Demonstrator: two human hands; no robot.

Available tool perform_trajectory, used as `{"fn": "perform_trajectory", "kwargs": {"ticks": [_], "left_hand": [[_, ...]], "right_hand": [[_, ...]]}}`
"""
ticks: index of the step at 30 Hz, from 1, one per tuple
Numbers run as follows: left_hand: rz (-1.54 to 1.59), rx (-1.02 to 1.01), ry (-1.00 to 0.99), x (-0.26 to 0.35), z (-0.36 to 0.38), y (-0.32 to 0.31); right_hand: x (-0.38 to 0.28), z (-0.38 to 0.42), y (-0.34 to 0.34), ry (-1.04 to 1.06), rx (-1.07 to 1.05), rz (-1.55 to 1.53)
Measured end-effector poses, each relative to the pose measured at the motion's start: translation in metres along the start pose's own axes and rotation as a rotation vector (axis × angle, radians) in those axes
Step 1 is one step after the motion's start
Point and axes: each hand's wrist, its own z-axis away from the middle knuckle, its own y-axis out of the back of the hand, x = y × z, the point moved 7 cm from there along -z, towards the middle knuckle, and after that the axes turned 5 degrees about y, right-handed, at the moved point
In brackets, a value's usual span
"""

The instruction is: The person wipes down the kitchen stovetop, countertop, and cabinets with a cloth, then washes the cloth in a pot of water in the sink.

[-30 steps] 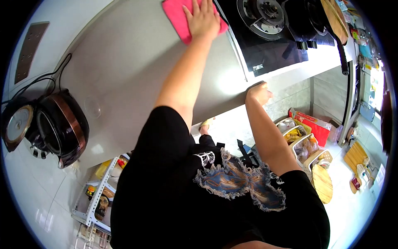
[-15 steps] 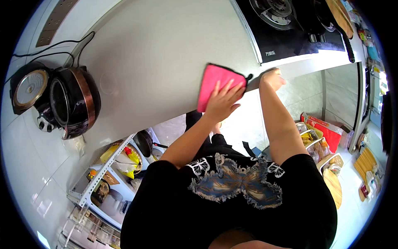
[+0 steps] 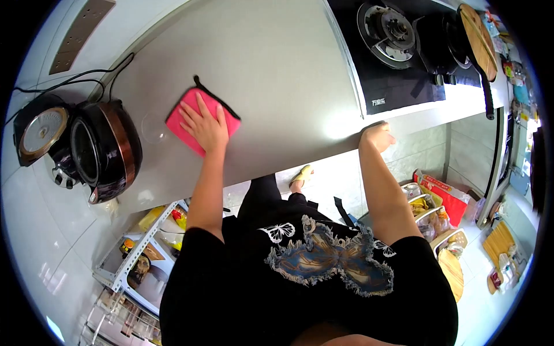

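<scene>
A pink cloth [image 3: 190, 135] with black edging and a small black loop lies spread on the grey countertop [image 3: 277, 75]. Flat on top of it rests my left hand [image 3: 205, 124], fingers stretched out and apart, pressing the cloth down without gripping it. At the counter's front edge, below the corner of the gas stove [image 3: 398, 86], my right hand [image 3: 378, 137] is closed, its fingers curled in and the hand touching the edge. I see nothing held in it, though part of the fingers is hidden.
A black rice cooker [image 3: 107, 150] with its lid up stands at the left end, its cord running along the wall. A pan handle [image 3: 487, 95] juts over the stove's front right. Below are a white shelf rack [image 3: 144, 248] and baskets of goods [image 3: 430, 210].
My left hand and the pink cloth have moved left across the countertop, towards the rice cooker, and the cloth has turned. My right hand stays at the counter edge.
</scene>
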Motion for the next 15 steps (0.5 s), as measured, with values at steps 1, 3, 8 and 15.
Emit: {"fn": "perform_trajectory", "kwargs": {"ticks": [1,3,8,15], "left_hand": [[-0.011,0.039,0.035,0.005,-0.024,-0.009],[-0.037,0.090,0.105,0.025,-0.078,-0.027],[0.034,0.097,0.107,0.119,-0.185,-0.041],[0.237,-0.077,-0.255,0.294,-0.179,-0.020]], "right_hand": [[0.001,0.002,0.001,0.000,-0.002,0.016],[0.002,0.005,-0.001,-0.012,0.005,0.046],[0.005,0.015,0.001,-0.022,0.034,0.085],[0.002,0.016,0.005,-0.003,0.016,0.072]]}}
